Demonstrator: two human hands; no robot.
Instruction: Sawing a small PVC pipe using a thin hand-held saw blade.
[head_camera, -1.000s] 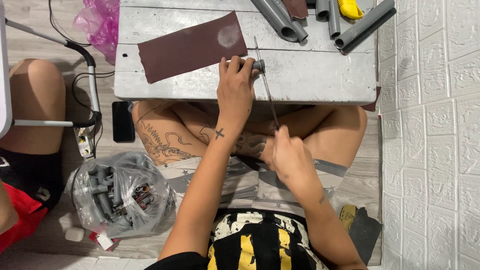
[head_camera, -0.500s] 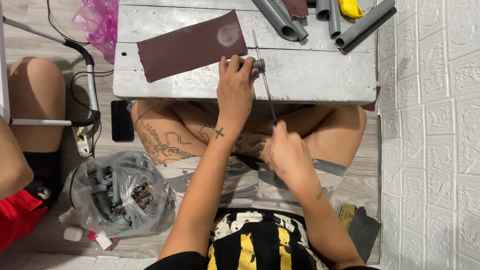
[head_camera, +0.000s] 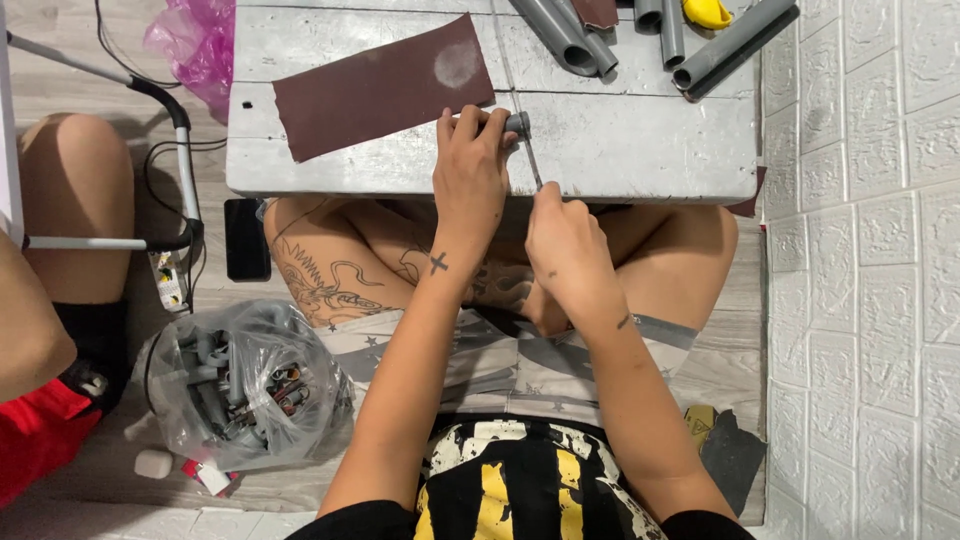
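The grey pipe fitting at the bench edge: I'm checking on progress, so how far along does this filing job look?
Done: nothing I can confirm; the bag of grey fittings on the floor shows no sorting. In hand: the left hand pins a small grey pipe fitting to the whitewashed bench, and the right hand works a thin file against it. Left: the grey pipes and sandpaper sheet lie untouched.

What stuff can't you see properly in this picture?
- Small grey pipe piece, head view: mostly covered by the left hand.
- Thin tool: its handle is hidden inside the right hand.
- Grey pipes: cut off by the top edge.
- Parts in the clear bag: blurred by plastic.
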